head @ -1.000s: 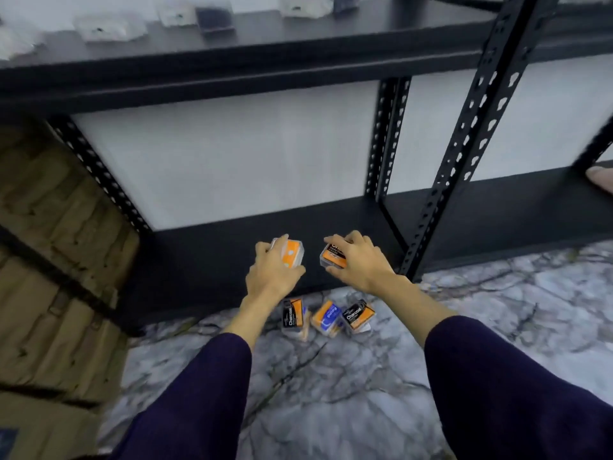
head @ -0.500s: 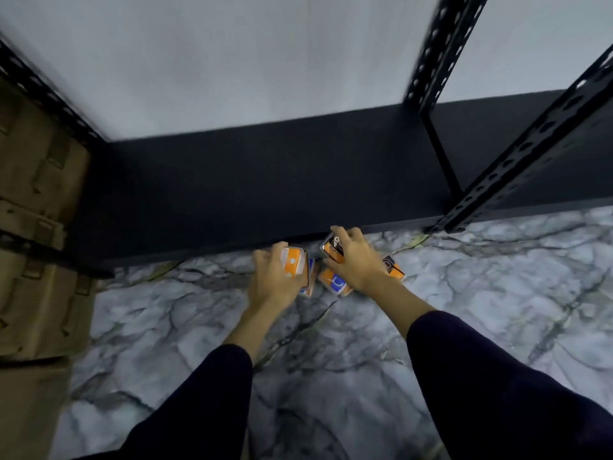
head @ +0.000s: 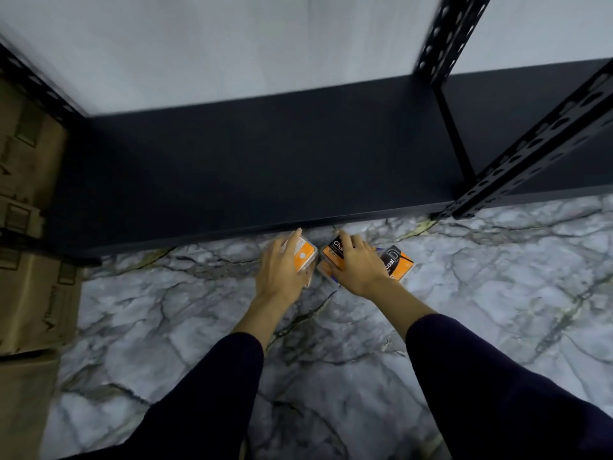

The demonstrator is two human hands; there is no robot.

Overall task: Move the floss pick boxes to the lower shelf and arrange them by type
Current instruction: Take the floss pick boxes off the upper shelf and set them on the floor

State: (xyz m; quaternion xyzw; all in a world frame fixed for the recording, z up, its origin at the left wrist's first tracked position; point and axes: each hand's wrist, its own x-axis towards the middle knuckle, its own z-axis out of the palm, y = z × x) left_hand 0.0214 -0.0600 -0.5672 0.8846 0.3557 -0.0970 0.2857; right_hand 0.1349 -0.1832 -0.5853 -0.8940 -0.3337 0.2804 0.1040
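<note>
Here, in the head view, the left hand [head: 280,268] grips a small clear plastic box with an orange label [head: 303,257], and the right hand [head: 360,265] holds a black and orange box marked charcoal [head: 333,250]. Both are just in front of the bare black metal lower shelf [head: 252,167], above the grey marble floor [head: 185,313]. Another black and orange box [head: 396,262] lies there beside the right hand. The step seems the placing; next both boxes need lifting over the shelf edge, sorted by label.

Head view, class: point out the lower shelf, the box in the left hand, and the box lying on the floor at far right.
Lower shelf [head: 265,167]: head view, bare top surface.
Left-hand box [head: 304,256]: head view, orange label.
Floor box [head: 396,262]: head view, black-and-orange top face.
</note>
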